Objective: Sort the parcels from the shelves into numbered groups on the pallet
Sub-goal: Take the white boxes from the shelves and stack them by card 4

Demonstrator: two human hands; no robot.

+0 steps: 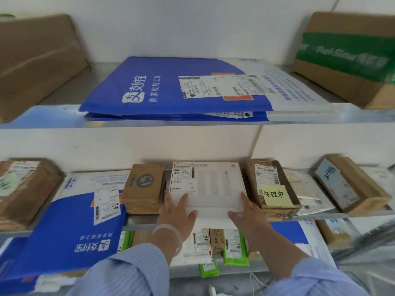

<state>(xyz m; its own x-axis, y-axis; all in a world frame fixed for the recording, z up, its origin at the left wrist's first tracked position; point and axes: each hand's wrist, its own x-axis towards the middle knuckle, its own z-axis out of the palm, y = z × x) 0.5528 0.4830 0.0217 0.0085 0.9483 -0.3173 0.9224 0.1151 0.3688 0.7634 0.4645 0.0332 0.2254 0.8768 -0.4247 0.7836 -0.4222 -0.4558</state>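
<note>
Left hand (177, 212) and right hand (245, 212) lay spread on white box (211, 184) between them; parcels (145, 186) crowded both sides. I judged sorting mostly undone.

A plain white wall (192, 24) is seen across the top of the frame and again between the shelf levels. A thin vertical seam (257, 137) is visible in it right of centre. Three metal shelves are set against it: the upper shelf (64, 90) across the middle of the frame, the middle shelf (142, 220) below it, and the lower shelf (188, 271) near the bottom. Their surfaces are dull silver, and a pale bluish sheen is caught on the upper shelf's front lip at the left. The light is soft and even. A thin white cable (257, 279) is seen at bottom centre.
</note>
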